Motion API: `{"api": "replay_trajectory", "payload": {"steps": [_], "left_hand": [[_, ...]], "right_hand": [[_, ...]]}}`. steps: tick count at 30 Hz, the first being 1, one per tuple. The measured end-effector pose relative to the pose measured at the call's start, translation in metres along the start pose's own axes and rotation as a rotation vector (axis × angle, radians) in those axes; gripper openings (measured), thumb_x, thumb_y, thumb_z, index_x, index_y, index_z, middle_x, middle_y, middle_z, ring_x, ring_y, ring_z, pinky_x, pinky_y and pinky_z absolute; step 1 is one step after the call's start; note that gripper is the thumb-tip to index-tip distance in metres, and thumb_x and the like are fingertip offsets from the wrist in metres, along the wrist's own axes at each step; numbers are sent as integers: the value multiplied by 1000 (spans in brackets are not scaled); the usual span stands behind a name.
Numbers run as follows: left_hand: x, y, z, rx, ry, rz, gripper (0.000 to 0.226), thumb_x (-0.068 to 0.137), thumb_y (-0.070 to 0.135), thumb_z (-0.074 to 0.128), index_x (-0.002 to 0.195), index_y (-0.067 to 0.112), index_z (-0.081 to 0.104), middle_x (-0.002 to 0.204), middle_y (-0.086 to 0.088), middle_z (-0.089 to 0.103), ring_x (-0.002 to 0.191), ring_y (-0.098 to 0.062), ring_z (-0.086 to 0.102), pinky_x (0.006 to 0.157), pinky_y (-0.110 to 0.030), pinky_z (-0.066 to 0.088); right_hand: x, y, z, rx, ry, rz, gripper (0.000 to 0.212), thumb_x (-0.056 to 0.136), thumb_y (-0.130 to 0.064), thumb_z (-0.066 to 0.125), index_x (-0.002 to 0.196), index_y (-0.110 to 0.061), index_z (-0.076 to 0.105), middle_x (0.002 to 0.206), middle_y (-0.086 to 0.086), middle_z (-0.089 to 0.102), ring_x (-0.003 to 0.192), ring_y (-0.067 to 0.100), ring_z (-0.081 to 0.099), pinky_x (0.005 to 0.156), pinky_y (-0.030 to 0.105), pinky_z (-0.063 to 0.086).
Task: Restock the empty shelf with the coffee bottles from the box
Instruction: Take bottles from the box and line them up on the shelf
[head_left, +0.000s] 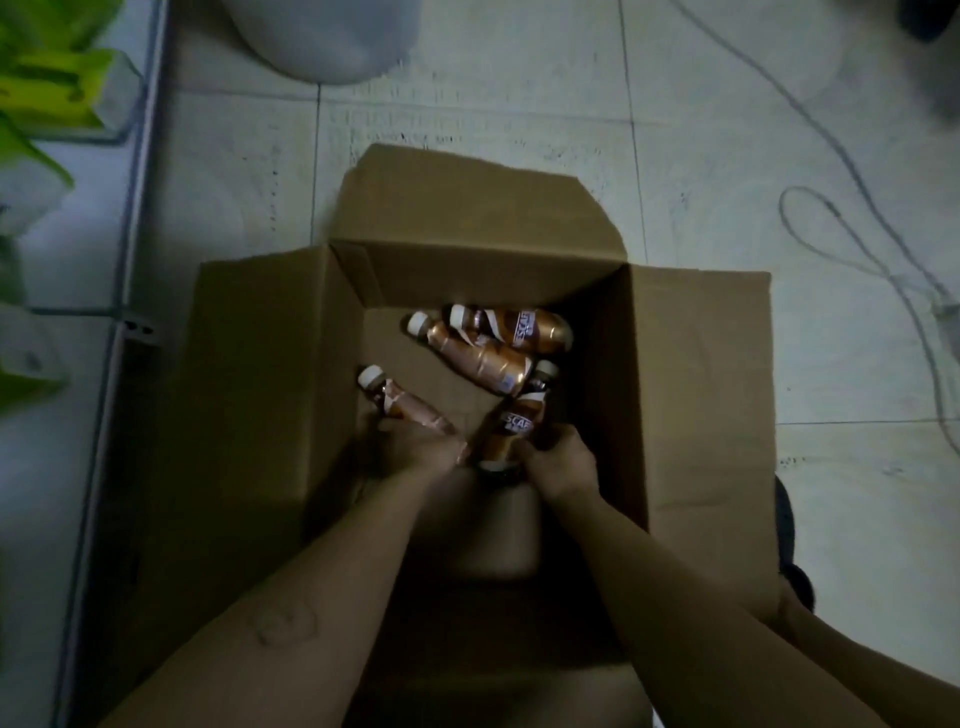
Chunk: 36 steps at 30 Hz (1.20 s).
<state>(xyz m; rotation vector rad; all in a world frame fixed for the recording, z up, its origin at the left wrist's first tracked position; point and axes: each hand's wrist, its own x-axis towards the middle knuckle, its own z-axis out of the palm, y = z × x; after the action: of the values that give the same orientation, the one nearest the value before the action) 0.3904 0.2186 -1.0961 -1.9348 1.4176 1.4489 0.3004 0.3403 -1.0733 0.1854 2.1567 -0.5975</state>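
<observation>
An open cardboard box (249, 395) stands on the tiled floor below me, its flaps spread out. Several brown coffee bottles with white caps lie inside. Two loose bottles rest at the box's far wall: one (524, 330) along the wall, another (475, 358) slanted in front of it. My left hand (421, 449) is closed around the lower end of a coffee bottle (405, 405) whose cap points up-left. My right hand (558, 460) grips the base of a second coffee bottle (514, 426), its cap pointing away from me.
A shelf edge with a pale metal rail (124, 291) runs down the left side, with green packages (47, 88) on it. A grey cable (852, 171) loops over the floor at the right. A round pale object (322, 36) sits beyond the box.
</observation>
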Motion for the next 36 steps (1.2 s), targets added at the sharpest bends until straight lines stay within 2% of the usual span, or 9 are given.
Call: {"api": "replay_trajectory", "payload": {"steps": [2, 7, 12, 15, 19, 24, 26, 29, 36], "left_hand": [[9, -3, 4, -64, 48, -2, 102, 70, 38, 80, 147, 7, 22, 139, -15, 49, 122, -37, 51, 97, -40, 44], [28, -20, 9, -290, 5, 41, 84, 63, 30, 86, 135, 19, 45, 125, -7, 63, 109, -32, 62, 92, -51, 51], [22, -31, 4, -112, -117, 128, 85, 67, 18, 84, 140, 19, 40, 129, -7, 58, 115, -30, 57, 96, -43, 47], [16, -42, 1, 76, -239, 207, 92, 55, 20, 88, 134, 22, 43, 124, -5, 58, 106, -27, 60, 91, -42, 51], [12, -59, 6, 178, -274, 283, 100, 49, 22, 90, 136, 26, 39, 126, -4, 55, 107, -25, 58, 90, -46, 51], [14, -58, -1, 168, -330, 230, 102, 61, 15, 87, 145, 25, 31, 136, -5, 50, 120, -28, 52, 98, -49, 46], [16, -53, -5, 174, -362, 211, 99, 63, 11, 86, 144, 24, 31, 136, -5, 51, 121, -28, 52, 97, -50, 47], [7, -50, -9, 194, -366, 193, 98, 61, 11, 86, 143, 25, 34, 134, -4, 54, 121, -27, 53, 95, -49, 50], [-36, -45, -25, 191, -384, 260, 87, 62, 2, 84, 135, 23, 42, 125, -1, 60, 116, -25, 56, 97, -50, 48]], "right_hand": [[12, 5, 12, 57, 35, 19, 52, 85, -29, 70, 129, -8, 52, 124, 11, 63, 113, 27, 60, 91, 36, 49], [25, 9, 39, 240, 58, 69, 50, 79, -28, 76, 122, -13, 57, 117, 8, 66, 102, 24, 64, 81, 33, 52], [10, 18, 41, 160, -5, 121, 62, 69, -33, 84, 121, -14, 57, 109, 5, 65, 95, 24, 66, 70, 33, 58], [-1, 30, 41, 123, -13, 77, 63, 68, -35, 85, 121, -16, 56, 112, 3, 67, 96, 20, 66, 80, 39, 59], [-10, 40, 40, 91, -11, -25, 53, 77, -31, 78, 122, -16, 55, 112, 0, 67, 91, 13, 63, 64, 18, 47], [-15, 53, 47, 95, -38, 21, 70, 71, -22, 83, 132, -17, 47, 124, 3, 63, 108, 21, 62, 89, 37, 54], [-16, 54, 46, 83, -80, 29, 75, 71, -20, 83, 134, -18, 44, 127, 4, 60, 110, 21, 61, 85, 40, 57], [-23, 49, 40, 23, -130, 40, 72, 73, -19, 81, 134, -17, 43, 126, 3, 57, 111, 20, 58, 69, 22, 50], [-60, 47, 15, 159, -151, 33, 66, 74, -12, 79, 130, -20, 45, 119, 2, 61, 107, 23, 62, 86, 42, 56]]}}
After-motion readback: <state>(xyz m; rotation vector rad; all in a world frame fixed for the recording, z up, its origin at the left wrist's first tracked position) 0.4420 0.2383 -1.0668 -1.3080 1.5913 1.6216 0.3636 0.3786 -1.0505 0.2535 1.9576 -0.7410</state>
